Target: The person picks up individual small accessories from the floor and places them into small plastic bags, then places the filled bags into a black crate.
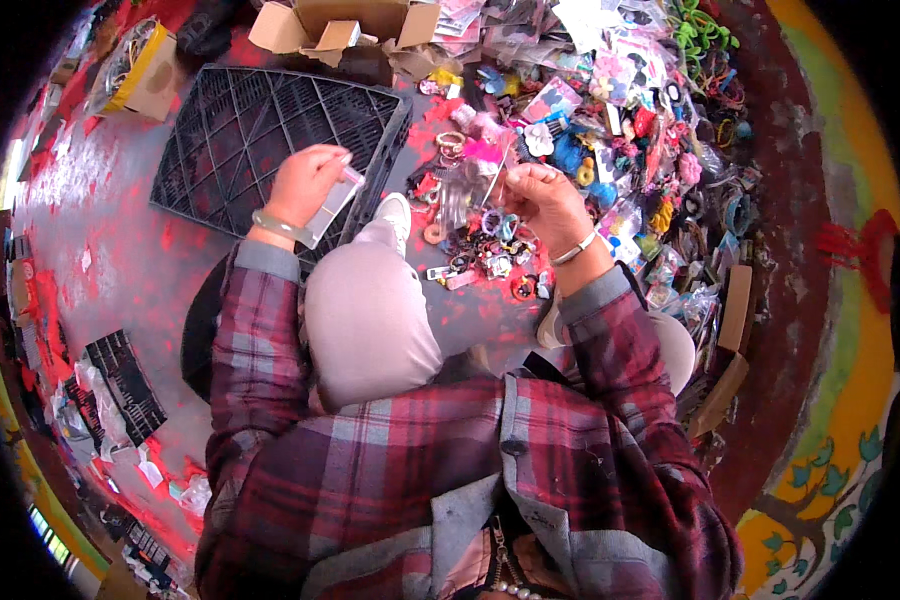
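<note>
My left hand [305, 188] is raised over the edge of a black lattice plastic pallet [232, 150]. Its fingers close on a small clear plastic packet [334, 212], which hangs down beside the wrist. My right hand [550, 205] is held above a heap of hair accessories, thumb and forefinger pinched on a thin pale strip [494, 183]. A bright pink fluffy piece [484, 151] shows near the strip's upper end; whether the two are joined I cannot tell. Below lie hair ties and clips [500, 248] in a loose cluster.
A large pile of bagged trinkets [620, 130] spreads along the right. An open cardboard box [355, 22] stands at the far side, another box [142, 75] at far left. Black slotted plastic pieces [125, 385] lie on the red-stained floor. My shoe [395, 218] is between pallet and pile.
</note>
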Available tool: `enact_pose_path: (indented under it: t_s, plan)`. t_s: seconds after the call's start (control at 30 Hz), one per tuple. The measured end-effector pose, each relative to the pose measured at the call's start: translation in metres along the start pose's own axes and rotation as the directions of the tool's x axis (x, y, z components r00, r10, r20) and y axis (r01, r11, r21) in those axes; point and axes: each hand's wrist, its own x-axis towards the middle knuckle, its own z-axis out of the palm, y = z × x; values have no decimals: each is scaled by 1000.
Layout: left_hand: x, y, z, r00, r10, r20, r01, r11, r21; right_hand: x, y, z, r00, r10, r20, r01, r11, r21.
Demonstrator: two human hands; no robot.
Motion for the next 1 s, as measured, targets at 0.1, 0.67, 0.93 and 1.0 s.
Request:
enact_pose_path:
  t_s: [0.1, 0.67, 0.93, 1.0]
  plan:
    - [12, 64, -9, 982, 64, 178, -19, 970, -241, -28, -32, 14, 993, -42, 108, 50, 996, -76]
    - [42, 242, 83, 775, 119, 621, 355, 731, -582, -116, -107, -53, 965, -259, 25, 258, 937, -235]
    - [57, 226, 103, 741, 71, 667, 412, 737, -536, -112, -107, -71, 961, -261, -86, 215, 908, -360]
    - [62, 217, 105, 730, 108, 675, 395, 739, -546, -108, -104, -71, 957, -274, -94, 226, 909, -351]
